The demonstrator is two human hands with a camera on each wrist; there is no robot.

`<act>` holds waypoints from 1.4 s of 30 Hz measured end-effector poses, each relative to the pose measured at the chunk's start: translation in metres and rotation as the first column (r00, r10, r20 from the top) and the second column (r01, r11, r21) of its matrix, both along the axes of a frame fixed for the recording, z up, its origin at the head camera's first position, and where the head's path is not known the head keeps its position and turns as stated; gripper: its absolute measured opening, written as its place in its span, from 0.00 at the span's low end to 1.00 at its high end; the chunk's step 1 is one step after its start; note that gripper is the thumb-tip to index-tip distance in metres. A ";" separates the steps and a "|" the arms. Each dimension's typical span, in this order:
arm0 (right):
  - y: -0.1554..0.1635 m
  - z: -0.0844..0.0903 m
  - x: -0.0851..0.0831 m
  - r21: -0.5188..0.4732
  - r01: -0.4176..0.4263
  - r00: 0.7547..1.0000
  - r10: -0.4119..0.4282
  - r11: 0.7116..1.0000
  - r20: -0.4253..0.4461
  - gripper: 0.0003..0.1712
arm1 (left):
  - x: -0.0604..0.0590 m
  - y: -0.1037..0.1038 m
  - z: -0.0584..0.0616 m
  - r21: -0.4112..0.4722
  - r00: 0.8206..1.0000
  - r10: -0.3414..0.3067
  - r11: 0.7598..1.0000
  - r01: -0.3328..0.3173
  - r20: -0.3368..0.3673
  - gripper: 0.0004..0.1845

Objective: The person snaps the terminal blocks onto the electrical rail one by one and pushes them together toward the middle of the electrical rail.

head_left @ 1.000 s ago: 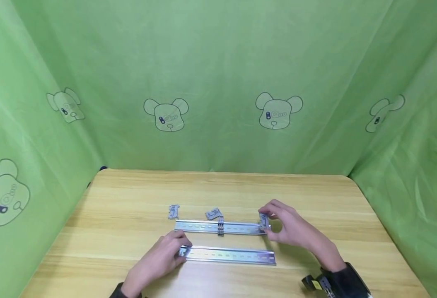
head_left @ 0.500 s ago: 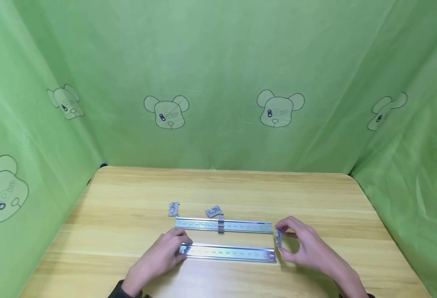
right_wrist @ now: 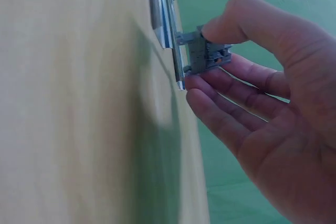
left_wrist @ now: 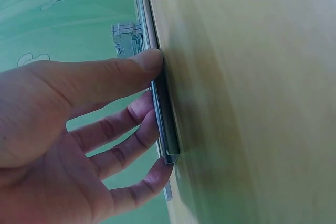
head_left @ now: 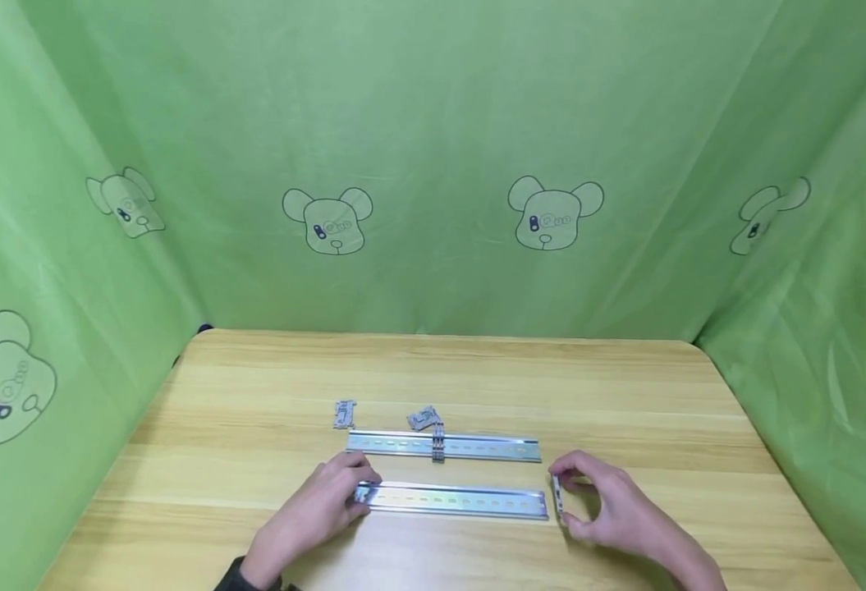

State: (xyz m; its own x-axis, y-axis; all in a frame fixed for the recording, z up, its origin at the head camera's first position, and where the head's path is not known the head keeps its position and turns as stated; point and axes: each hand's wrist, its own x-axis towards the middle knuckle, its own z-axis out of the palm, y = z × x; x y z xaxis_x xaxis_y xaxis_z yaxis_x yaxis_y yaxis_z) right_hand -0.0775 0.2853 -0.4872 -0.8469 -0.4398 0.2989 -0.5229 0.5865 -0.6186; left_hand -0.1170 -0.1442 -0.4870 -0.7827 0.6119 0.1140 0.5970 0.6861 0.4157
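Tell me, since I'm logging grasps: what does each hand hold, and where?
Right hand pinches the grey clip by its body; left hand holds the near rail at its left end.

The left hand (head_left: 314, 513) holds the near rail (head_left: 453, 501) at its left end. The right hand (head_left: 610, 513) pinches a small grey clip (head_left: 556, 495) at its right end.
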 end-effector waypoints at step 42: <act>-0.032 -0.012 -0.007 -0.036 -0.051 0.998 0.051 0.998 0.021 0.31 | -0.005 0.002 0.000 0.061 1.000 -0.012 0.998 0.010 0.025 0.15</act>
